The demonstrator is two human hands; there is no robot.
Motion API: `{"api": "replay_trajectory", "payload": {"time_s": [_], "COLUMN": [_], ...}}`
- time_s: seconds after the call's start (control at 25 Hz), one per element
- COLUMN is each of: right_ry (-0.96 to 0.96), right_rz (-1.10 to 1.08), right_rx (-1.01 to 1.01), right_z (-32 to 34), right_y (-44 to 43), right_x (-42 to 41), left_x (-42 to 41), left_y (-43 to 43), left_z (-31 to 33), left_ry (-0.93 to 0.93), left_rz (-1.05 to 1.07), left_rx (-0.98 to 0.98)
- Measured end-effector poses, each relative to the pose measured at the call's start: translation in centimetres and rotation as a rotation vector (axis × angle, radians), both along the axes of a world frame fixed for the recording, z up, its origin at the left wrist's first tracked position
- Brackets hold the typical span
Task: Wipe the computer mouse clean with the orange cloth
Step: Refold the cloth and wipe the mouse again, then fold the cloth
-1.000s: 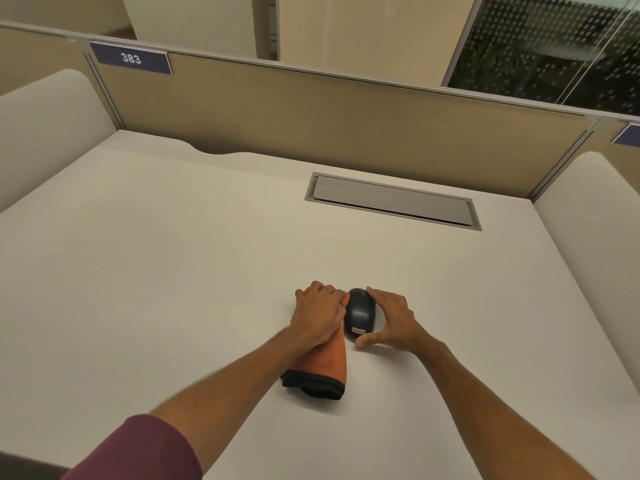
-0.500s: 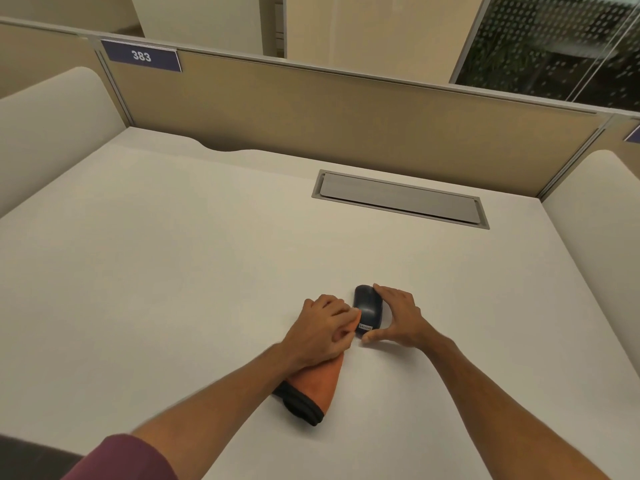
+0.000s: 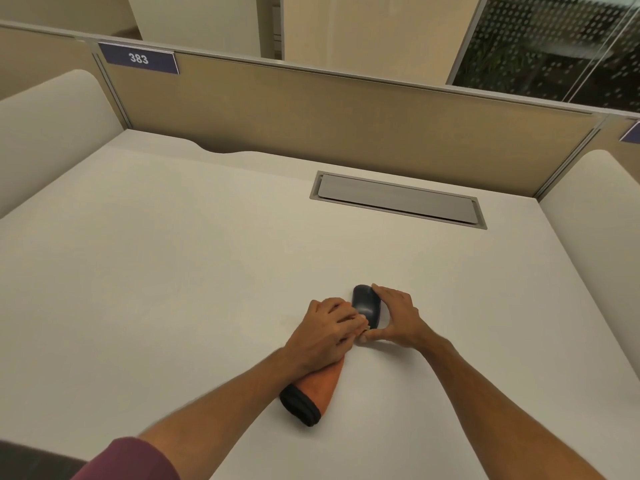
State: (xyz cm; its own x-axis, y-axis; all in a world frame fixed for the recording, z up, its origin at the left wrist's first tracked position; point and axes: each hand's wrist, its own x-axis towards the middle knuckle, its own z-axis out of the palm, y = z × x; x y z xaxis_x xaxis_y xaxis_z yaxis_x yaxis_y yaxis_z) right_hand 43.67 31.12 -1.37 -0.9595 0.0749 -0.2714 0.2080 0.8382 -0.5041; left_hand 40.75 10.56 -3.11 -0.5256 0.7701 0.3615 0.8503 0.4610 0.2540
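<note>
Lying right of centre on the desk (image 3: 173,271), well in from every edge, the mouse (image 3: 366,306) is clasped by the right hand (image 3: 394,318), with the thumb at its near end and the fingers along its right flank. The cloth (image 3: 320,386) is gripped in the curled left hand (image 3: 327,336) and pressed to the mouse's left side, its dark hem trailing nearer. Wide desktop is seen leftward. A hatch (image 3: 398,200) is set by the far edge, under the partition (image 3: 346,116).

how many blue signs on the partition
2. One blue sign, reading 383, is top left on the partition; a second blue sign is cut off at the right edge. Others may be out of view.
</note>
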Motion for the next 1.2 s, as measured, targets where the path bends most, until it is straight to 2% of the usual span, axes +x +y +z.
{"api": "replay_trajectory", "payload": {"time_s": [0.2,0.64,0.8,0.88,1.0,1.2], "right_ry": [0.003,-0.009,-0.008,-0.004,-0.012,0.064], "right_rz": [0.012,0.007,0.011,0.013,0.005,0.026], "right_rx": [0.012,0.008,0.006,0.008,0.000,-0.042], "right_z": [0.2,0.2,0.1,0.0,-0.1,-0.1], "right_y": [0.0,0.0,0.1,0.1,0.3,0.1], "right_x": [0.0,0.0,-0.1,-0.1,-0.1,-0.1], "left_x": [-0.5,-0.9,-1.9,-2.8,-3.9,-2.8], "left_y": [-0.4,0.9,2.1,3.0,3.6,4.1], "left_z": [-0.3,0.1,1.0,1.7,2.5,2.1], "left_ry": [0.021,0.020,-0.066,-0.185,-0.366,-0.183], "left_rz": [-0.158,0.096,0.210,0.286,0.371,0.213], "left_rx": [-0.041,0.069,0.055,-0.006,0.020,0.051]}}
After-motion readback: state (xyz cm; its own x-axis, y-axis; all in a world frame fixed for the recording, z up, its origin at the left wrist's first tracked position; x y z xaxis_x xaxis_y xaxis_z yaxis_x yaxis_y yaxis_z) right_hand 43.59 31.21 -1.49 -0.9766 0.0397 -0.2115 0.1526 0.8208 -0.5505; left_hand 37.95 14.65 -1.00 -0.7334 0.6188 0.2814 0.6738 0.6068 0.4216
